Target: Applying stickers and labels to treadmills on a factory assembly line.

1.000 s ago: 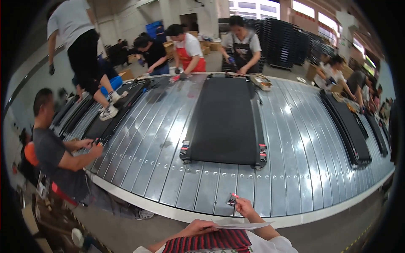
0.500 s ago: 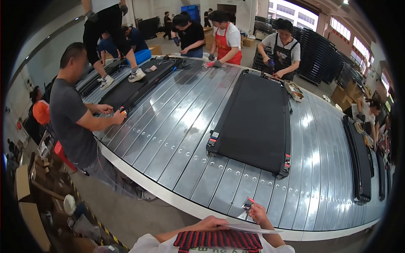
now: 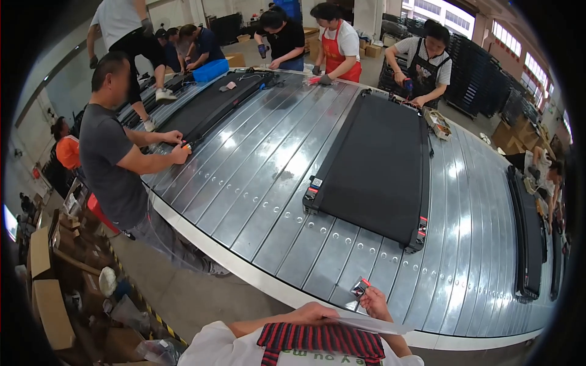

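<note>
In front of my chest, my left hand [image 3: 315,312] is closed on the near edge of a pale, thin sheet [image 3: 372,322], which stretches to the right below my other hand. My right hand [image 3: 375,301] pinches a small red, black and silver sticker-like piece [image 3: 361,288] between thumb and fingers. That piece is held over the near edge of the slatted metal conveyor [image 3: 317,268]. Farther off on the conveyor lies a long flat black panel [image 3: 375,165]; its near corners carry black end pieces with red marks. Neither hand touches the panel.
A worker in grey [image 3: 110,146] handles another black panel [image 3: 210,107] at left; someone stands up on the conveyor behind. Across from me, a worker in a dark apron [image 3: 424,67] holds a power driver beside a parts box [image 3: 437,124]. More black panels [image 3: 526,238] lie right; cardboard boxes [image 3: 52,311] sit lower left.
The sticker-like piece is tilted differently in my right hand, and both hands keep their holds. The person on the conveyor has stepped left. My view has shifted slightly.
</note>
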Demonstrator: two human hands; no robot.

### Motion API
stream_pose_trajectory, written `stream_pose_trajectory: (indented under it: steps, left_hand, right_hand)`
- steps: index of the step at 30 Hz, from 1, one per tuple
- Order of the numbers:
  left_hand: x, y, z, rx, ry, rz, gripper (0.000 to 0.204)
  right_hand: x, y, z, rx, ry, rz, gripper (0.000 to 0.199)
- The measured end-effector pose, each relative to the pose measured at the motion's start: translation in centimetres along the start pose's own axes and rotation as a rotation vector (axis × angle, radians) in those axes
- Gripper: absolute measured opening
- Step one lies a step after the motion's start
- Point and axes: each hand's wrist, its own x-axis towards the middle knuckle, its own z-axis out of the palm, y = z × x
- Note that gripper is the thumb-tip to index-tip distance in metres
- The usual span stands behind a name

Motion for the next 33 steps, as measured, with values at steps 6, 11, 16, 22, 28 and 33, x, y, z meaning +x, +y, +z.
stream_pose_trajectory:
  steps: [6, 11, 16, 22, 28, 33]
  left_hand:
    - [2.1, 1.1, 1.4, 0.001, 0.001, -0.003, 0.013]
    - [2.7, 2.0, 2.2, 0.056, 0.019, -0.013, 0.014]
    - [1.9, 1.1, 1.8, 0.051, 0.029, -0.012, 0.014]
    - [-0.9, -0.5, -2.2, 0.103, 0.045, 0.053, 0.013]
    - [-6.4, -4.3, -10.5, 0.253, 0.313, 0.251, 0.031]
    - [-10.5, -6.8, -18.1, 0.289, 0.412, 0.166, 0.024]
  right_hand:
    - [-0.1, 0.2, -0.2, -0.04, -0.022, 0.024, 0.008]
    - [0.1, 0.3, -0.5, 0.011, -0.079, 0.01, 0.008]
    - [0.0, 0.4, -0.1, -0.01, -0.07, 0.0, 0.008]
    - [-0.2, 0.8, 0.7, -0.032, 0.056, -0.078, 0.009]
    - [0.9, 2.1, 3.7, 0.021, 0.181, -0.241, 0.018]
    - [3.7, 4.0, 13.9, 0.173, 0.24, -0.264, 0.018]
